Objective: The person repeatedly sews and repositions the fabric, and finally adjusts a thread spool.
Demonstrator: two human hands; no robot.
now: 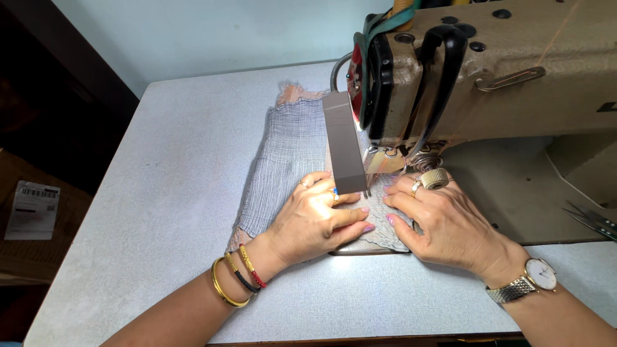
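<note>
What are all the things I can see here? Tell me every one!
sewing machine: one, beige with black parts, top right of the table
fabric: one piece, grey crinkled with a peach edge, flat under the machine and both hands
table: one, pale grey speckled top
scissors: one pair, dark, at the right edge, only partly in view
cardboard box with label: one, brown, on the floor at left
bangles: several, gold, black and red, on the left wrist
wristwatch: one, silver with white face, on the right wrist
left hand: flat on the fabric, rings on fingers
right hand: flat on the fabric beside the needle, ring on a finger
</note>
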